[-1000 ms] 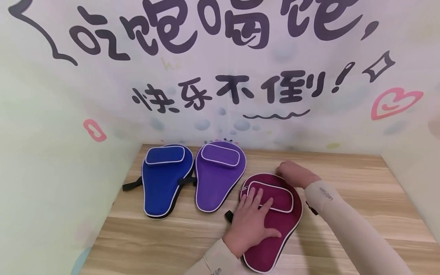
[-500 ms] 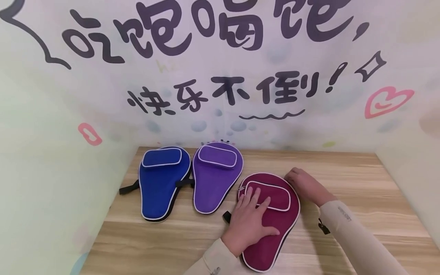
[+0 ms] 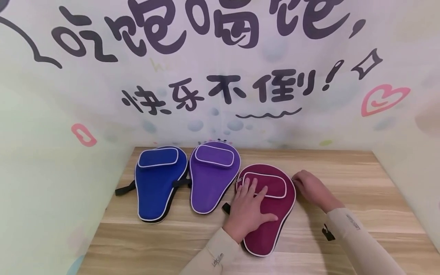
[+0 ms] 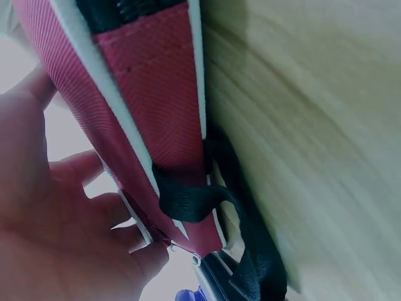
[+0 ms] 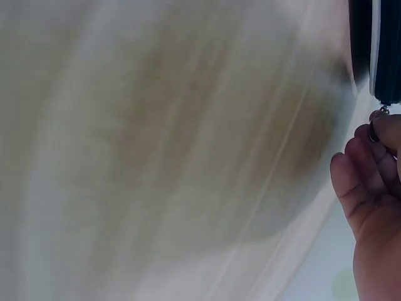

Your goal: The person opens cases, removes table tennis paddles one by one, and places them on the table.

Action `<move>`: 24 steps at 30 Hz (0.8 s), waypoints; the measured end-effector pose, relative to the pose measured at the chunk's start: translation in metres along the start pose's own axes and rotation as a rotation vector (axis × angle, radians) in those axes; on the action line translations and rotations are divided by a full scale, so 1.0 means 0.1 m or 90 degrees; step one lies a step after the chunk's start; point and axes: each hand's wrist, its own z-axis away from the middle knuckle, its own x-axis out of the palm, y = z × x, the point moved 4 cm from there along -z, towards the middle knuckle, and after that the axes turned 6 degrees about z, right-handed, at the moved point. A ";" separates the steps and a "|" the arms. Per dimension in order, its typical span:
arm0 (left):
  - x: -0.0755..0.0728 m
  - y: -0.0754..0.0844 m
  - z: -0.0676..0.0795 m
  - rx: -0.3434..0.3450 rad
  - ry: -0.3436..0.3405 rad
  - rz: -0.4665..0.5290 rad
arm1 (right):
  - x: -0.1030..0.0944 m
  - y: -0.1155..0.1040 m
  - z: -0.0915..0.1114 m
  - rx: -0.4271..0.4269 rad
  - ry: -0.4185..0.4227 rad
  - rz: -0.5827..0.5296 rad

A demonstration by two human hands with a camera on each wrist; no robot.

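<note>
A maroon table tennis bat case (image 3: 269, 229) with white piping and a small front pocket lies on the table. Spread across its pocket and middle, the fingers of my left hand (image 3: 249, 210) rest straight. The left wrist view has that hand (image 4: 81, 207) over the case's face, with the maroon side wall (image 4: 156, 94) and a black strap loop (image 4: 194, 200) below. At the case's right edge, my right hand (image 3: 314, 191) pinches the zipper pull; in the right wrist view the metal slider (image 5: 384, 109) shows just above the thumb and fingertips.
A purple bat case (image 3: 213, 187) and a blue bat case (image 3: 156, 194) lie side by side to the left, black straps sticking out. Behind the wooden table (image 3: 343, 168) stands a wall (image 3: 309, 130) with large dark lettering. A black tag (image 3: 328, 232) hangs by my right sleeve.
My right hand has travelled with the zipper pull from the case's top round to its right edge. The maroon case has slid slightly away from me, my left hand staying on it.
</note>
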 end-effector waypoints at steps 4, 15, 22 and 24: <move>-0.01 -0.01 -0.04 -0.006 -0.004 0.009 | -0.03 0.00 0.10 0.010 0.001 -0.002; 0.00 0.01 -0.07 -0.016 -0.014 0.022 | -0.14 -0.26 0.52 0.074 -0.032 0.005; -0.03 -0.01 -0.07 0.000 0.004 -0.014 | -0.14 -0.54 0.71 -0.005 0.055 0.060; -0.03 -0.02 -0.08 0.001 0.004 -0.024 | -0.13 -0.63 0.75 -0.023 0.080 0.070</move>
